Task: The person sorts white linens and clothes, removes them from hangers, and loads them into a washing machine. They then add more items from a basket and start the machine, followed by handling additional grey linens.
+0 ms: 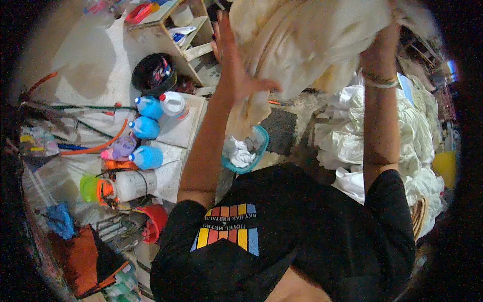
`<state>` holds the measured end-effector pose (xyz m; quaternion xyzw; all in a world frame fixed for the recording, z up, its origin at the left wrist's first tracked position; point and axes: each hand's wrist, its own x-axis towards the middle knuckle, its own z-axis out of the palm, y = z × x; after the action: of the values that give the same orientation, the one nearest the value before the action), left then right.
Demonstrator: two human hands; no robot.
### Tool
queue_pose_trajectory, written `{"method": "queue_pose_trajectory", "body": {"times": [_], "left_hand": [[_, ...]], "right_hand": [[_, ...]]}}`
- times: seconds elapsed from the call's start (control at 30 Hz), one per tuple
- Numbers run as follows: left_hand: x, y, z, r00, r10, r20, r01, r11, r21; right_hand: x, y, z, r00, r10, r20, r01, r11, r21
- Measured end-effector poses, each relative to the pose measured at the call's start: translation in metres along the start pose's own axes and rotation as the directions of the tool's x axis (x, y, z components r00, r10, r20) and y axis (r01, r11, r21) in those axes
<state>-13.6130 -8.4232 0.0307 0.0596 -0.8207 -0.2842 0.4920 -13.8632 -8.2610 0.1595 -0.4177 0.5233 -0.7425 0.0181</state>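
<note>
Left hand [237, 78]: its fingers are spread wide, the thumb pointing right toward the fabric; from where I stand I cannot tell whether it touches.
Right hand [383, 48]: raised at the fabric's right side and blurred; I cannot tell whether its fingers pinch or merely rest there.
Large cream, loosely creased fabric sheet [307, 43]: it hangs between the two sets of fingers, right of the left ones and left of the right ones.
Evening the sheet: I would take an edge with the left fingers, level with the right, so the weight is shared and the creases pull out.
Crumpled white fabric heap [342, 146]: it lies below the right fingers, partly behind that forearm; best to keep the sheet clear so the folds don't mix.
Oval teal plastic tub [263, 141]: below the left fingers; trailing folds could drop in.
Three blue plastic bottles [145, 128]: below and left of the left fingers; a wide elbow might knock them.
</note>
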Motion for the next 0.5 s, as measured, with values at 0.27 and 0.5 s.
{"method": "queue_pose_trajectory", "body": {"times": [0.27, 0.5], "left_hand": [[-0.179, -0.113, 0.097, 0.499, -0.633, 0.592, 0.839, 0.524, -0.147], [-0.01, -0.03, 0.124, 0.728, -0.447, 0.519, 0.499, -0.172, -0.849]], "right_hand": [[0.062, -0.069, -0.163, 0.979, -0.204, 0.027, 0.171, 0.729, -0.663], [0.024, -0.06, -0.214, 0.936, -0.296, 0.189, 0.269, 0.26, -0.927]]}}
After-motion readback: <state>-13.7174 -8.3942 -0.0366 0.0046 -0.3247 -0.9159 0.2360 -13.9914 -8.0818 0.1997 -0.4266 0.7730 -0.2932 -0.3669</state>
